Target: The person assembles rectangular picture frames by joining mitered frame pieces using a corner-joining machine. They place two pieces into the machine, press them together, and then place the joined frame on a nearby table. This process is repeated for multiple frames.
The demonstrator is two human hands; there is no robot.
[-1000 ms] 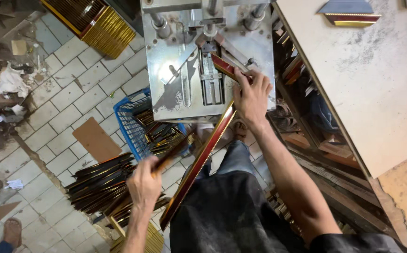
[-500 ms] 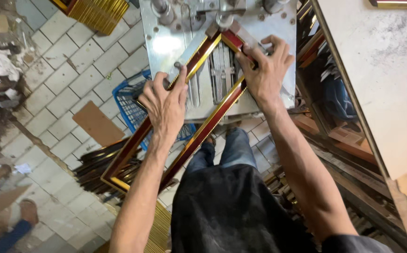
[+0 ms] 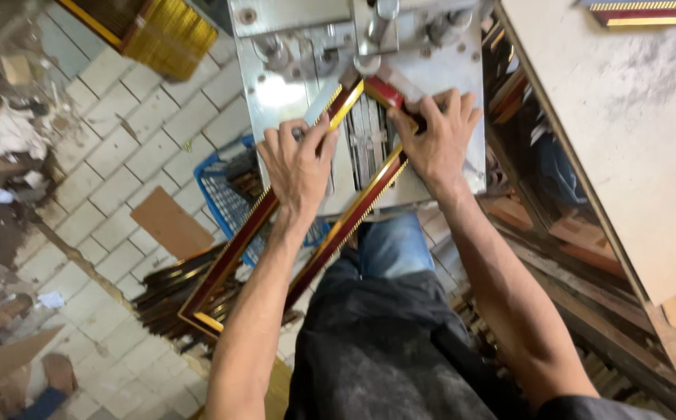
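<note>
A long narrow picture frame (image 3: 338, 225) of dark red and gold moulding lies slanted across a metal joining machine (image 3: 291, 85), its upper corner at the machine's clamp. My left hand (image 3: 299, 163) presses flat on the frame's left rail. My right hand (image 3: 435, 140) grips the right rail near the top corner. The frame's lower end (image 3: 202, 315) hangs off the machine above the floor.
A blue wire basket (image 3: 225, 198) and a pile of dark moulding strips (image 3: 167, 284) sit under the machine on the tiled floor. A bundle of gold moulding (image 3: 163, 35) lies top left. A pale worktable (image 3: 625, 124) stands at right with a frame piece (image 3: 649, 12).
A second ago my left hand was bringing a moulding piece up from below. Now the joined frame lies on the machine, with both hands pressed on its rails near the top corner.
</note>
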